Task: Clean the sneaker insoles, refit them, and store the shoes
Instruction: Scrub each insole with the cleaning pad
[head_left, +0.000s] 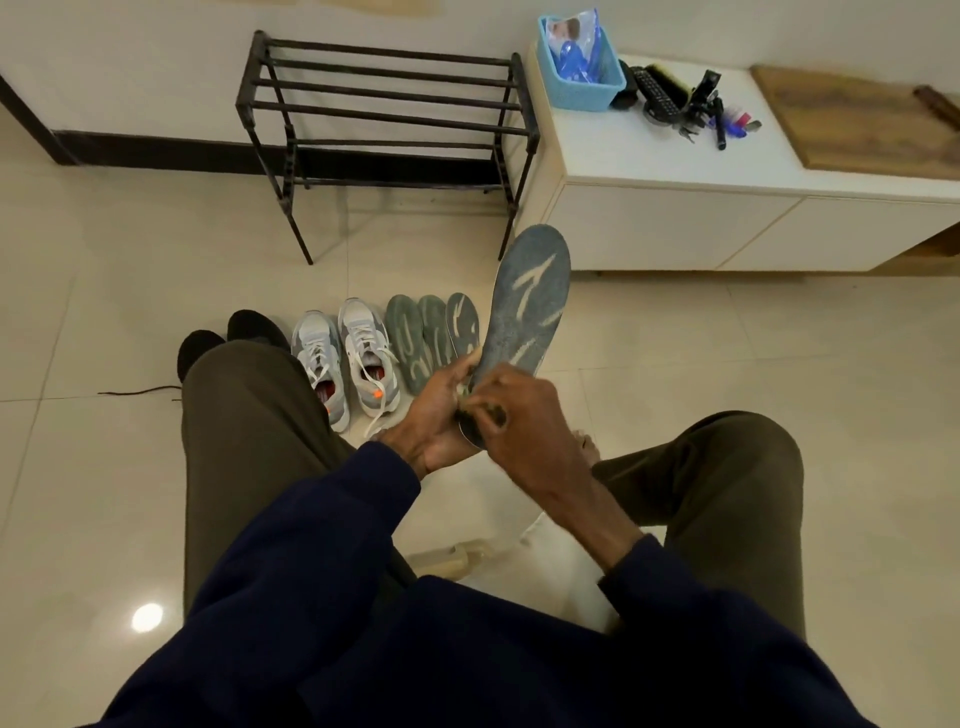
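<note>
A worn grey-blue insole (530, 296) with pale markings stands tilted up in front of me. My left hand (441, 410) grips its heel end from the left. My right hand (524, 421) presses on the same heel end, closed around a small dark thing, perhaps a brush or cloth; I cannot tell which. Three more insoles (431, 338) lie side by side on the floor. To their left stands a pair of grey-white sneakers (345, 361) with loose laces, toes pointing away from me.
A black metal shoe rack (384, 109) stands against the wall. To its right is a white low cabinet (675, 171) with a blue basket (579, 62), brushes and small items. A pair of black shoes (228, 335) sits beyond my left knee.
</note>
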